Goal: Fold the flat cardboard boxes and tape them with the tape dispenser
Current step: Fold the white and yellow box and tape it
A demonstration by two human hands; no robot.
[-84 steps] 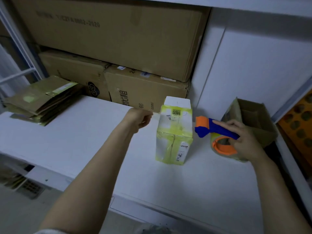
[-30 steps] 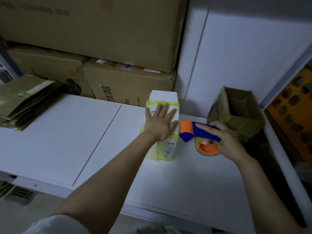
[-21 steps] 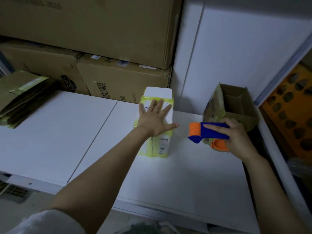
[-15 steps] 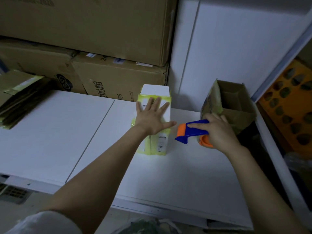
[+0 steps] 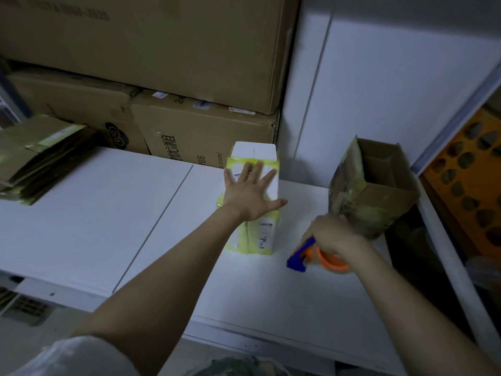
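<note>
Where the white counter (image 5: 81, 226) meets the wall behind it, a very large brown carton (image 5: 149, 50) rests on two smaller cartons (image 5: 206, 131) along the back edge. At the counter's left edge lies a stack of flat cardboard boxes (image 5: 40, 158), brown with yellowish tape on them. Near the back right corner stands an open brown box (image 5: 379, 191), mouth up, patched with old tape. Toward the back edge, about midway along it, a white folded box (image 5: 260, 237) banded in yellow tape stands upright. The left hand (image 5: 249, 194) lies flat on the face toward the person, fingers straight and spread, pressing and grasping nothing. The right hand (image 5: 333, 234), just in front of the open brown box, is curled round the handle of the tape dispenser (image 5: 298, 259). Its blue head points toward the front edge and its orange roll (image 5: 330, 263) sits low, near the white box's right side but apart from it. Whether it touches the counter cannot be told.
</note>
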